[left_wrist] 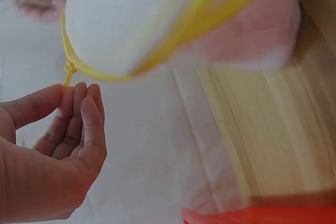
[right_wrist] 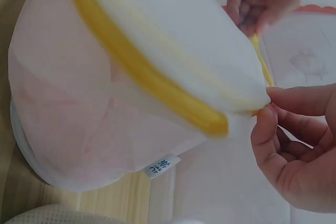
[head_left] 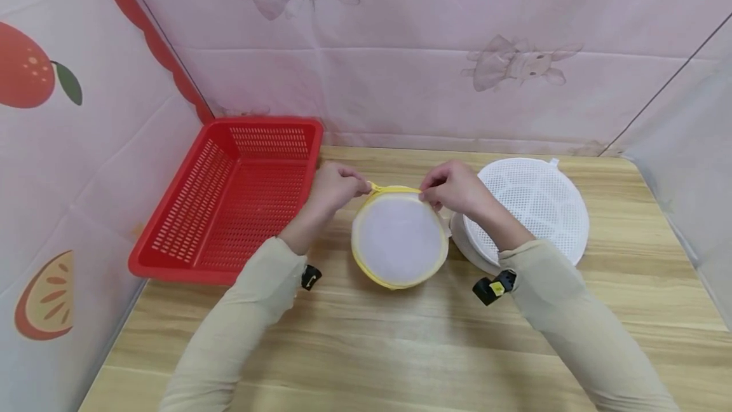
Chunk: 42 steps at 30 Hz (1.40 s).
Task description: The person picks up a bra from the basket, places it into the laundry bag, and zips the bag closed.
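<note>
A round mesh laundry bag [head_left: 400, 240] with a yellow zipper around its white top stands on the table between my hands. Pink contents show faintly through its side [right_wrist: 68, 93] in the right wrist view. My left hand [head_left: 337, 188] pinches the yellow zipper pull [left_wrist: 67, 78] between thumb and fingertips at the bag's far edge. With thumb and forefinger, my right hand [head_left: 457, 191] pinches the bag's rim beside the zipper. A small white label [right_wrist: 161, 166] with dark characters sticks out of the bag's side.
At the left stands a red plastic basket [head_left: 223, 275] with slotted walls. A white round mesh bag [head_left: 537, 208] lies at the right, partly behind my right forearm. Patterned cloth walls [head_left: 400, 94] border the wooden table [head_left: 400, 348] at the back and sides.
</note>
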Available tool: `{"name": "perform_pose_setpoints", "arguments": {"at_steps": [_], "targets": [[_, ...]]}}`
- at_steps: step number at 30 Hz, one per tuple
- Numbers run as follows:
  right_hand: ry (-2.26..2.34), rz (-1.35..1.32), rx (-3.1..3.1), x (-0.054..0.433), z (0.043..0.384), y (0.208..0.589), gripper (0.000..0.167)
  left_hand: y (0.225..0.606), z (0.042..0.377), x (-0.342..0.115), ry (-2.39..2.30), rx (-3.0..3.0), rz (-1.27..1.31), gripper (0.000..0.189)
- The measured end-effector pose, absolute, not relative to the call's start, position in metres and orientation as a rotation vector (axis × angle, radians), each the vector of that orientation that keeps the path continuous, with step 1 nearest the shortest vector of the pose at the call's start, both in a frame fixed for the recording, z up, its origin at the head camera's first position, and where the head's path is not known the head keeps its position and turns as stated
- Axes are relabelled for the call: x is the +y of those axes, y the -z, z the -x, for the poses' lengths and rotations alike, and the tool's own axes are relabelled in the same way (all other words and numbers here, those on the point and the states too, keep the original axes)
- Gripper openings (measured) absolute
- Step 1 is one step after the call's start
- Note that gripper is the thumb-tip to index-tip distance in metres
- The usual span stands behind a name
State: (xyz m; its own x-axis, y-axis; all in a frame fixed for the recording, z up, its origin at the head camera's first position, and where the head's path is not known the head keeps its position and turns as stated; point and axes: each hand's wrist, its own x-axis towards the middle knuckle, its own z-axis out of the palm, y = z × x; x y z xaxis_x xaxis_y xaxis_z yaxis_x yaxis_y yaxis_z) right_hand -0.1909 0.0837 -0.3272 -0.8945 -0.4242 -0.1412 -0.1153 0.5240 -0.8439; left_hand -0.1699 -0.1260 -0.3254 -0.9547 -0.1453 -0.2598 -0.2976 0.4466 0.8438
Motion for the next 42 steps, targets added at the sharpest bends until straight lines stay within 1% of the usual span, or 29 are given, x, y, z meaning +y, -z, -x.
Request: {"name": "perform_pose_setpoints", "arguments": {"at_steps": [5, 9, 15, 19, 29, 34, 39, 42], "targets": [[1.341, 0.36, 2.395, 0.094, 0.193, 0.326, 0.008, 0.329, 0.17, -0.141, -1.63, 2.451, 0.453, 0.014], [1.33, 0.355, 2.38, 0.097, 0.193, 0.325, 0.007, 0.331, 0.17, -0.144, -1.676, 2.42, 0.444, 0.014], [1.27, 0.451, 2.351, 0.1, 0.194, 0.327, 0.005, 0.328, 0.171, -0.141, -1.643, 2.452, 0.443, 0.014], [1.209, 0.521, 2.338, 0.1, 0.194, 0.329, 0.008, 0.325, 0.171, -0.139, -1.58, 2.493, 0.427, 0.014], [1.179, 0.554, 2.38, 0.092, 0.195, 0.33, 0.013, 0.319, 0.171, -0.127, -1.586, 2.498, 0.372, 0.014], [1.149, 0.615, 2.446, 0.085, 0.195, 0.328, 0.014, 0.315, 0.17, -0.118, -1.641, 2.496, 0.354, 0.012], [1.157, 0.669, 2.476, 0.08, 0.193, 0.327, 0.015, 0.313, 0.167, -0.111, -1.521, 2.6, 0.321, 0.012], [1.178, 0.672, 2.478, 0.079, 0.193, 0.326, 0.011, 0.312, 0.166, -0.109, -1.457, 2.635, 0.321, 0.011]]}}
